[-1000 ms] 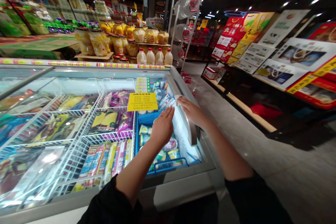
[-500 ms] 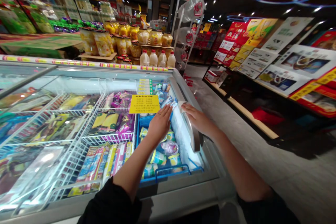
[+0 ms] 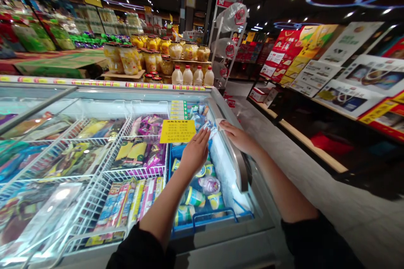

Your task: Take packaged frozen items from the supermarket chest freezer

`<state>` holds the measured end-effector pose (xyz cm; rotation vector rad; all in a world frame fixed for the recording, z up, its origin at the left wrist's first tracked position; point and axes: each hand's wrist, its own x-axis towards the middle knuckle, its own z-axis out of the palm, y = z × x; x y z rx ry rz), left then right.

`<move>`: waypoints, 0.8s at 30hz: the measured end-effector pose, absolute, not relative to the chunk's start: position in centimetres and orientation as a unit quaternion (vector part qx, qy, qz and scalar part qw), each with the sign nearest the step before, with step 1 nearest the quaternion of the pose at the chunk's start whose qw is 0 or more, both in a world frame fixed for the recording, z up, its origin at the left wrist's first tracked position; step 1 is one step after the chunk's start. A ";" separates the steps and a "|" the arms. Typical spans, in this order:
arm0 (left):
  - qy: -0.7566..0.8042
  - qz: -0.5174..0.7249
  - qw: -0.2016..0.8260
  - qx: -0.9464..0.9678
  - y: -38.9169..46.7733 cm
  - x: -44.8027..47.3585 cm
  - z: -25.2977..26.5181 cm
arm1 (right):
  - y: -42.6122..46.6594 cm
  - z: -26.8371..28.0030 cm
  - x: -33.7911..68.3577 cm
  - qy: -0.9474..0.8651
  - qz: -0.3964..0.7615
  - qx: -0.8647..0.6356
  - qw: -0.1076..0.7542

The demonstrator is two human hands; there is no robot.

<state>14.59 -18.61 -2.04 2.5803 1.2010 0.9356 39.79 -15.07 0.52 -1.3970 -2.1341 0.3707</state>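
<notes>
- Head view shows my left hand (image 3: 195, 152) flat and open, fingers together, palm down over the blue basket (image 3: 202, 222) at the right end of the chest freezer (image 3: 221, 235); it grips nothing.
- My right hand (image 3: 237, 136) rests on the curved lid handle (image 3: 235, 157) along the freezer's right rim, fingers loosely spread over it. Whether they truly clamp the handle I cannot tell.
- Just past both sets of fingertips lies a small pale blue packet (image 3: 208, 125), near the far end of the basket; I cannot tell whether either hand touches it.
- Under my left palm sit small cups (image 3: 193, 196) of frozen dessert, loose and tumbled in the basket.
- A yellow notice (image 3: 177, 131) stands at the basket's left edge, just beside my left thumb.
- Left of that, white wire baskets (image 3: 94, 185) hold flat packets under the glass lid.
- Beyond the freezer stand white bottles (image 3: 192, 76) and big jars (image 3: 151, 56); boxed goods (image 3: 347, 67) line the shelves on the right, across the aisle.
- Risks, as I judge them: my left wrist could knock the yellow notice askew; the lid might slide onto my left forearm if my right hand slips; the loose cups could topple if I press down among them.
</notes>
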 end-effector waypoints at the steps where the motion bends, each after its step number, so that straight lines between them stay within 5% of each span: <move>1: 0.408 0.311 0.085 0.854 -18.5 14.7 -1.9 | -16.7 0.4 40.0 -0.797 0.140 -0.517 0.278; 6: 0.485 0.259 0.128 0.826 -17.1 16.6 -1.0 | -19.7 0.4 39.9 -0.798 0.137 -0.521 0.271; 16: 0.541 0.191 0.060 0.817 -11.3 20.5 -0.4 | -8.6 1.0 38.0 -0.774 0.101 -0.565 0.267; 24: 0.536 0.192 0.031 0.822 -11.3 20.7 -1.6 | -13.2 0.6 39.6 -0.815 0.090 -0.513 0.254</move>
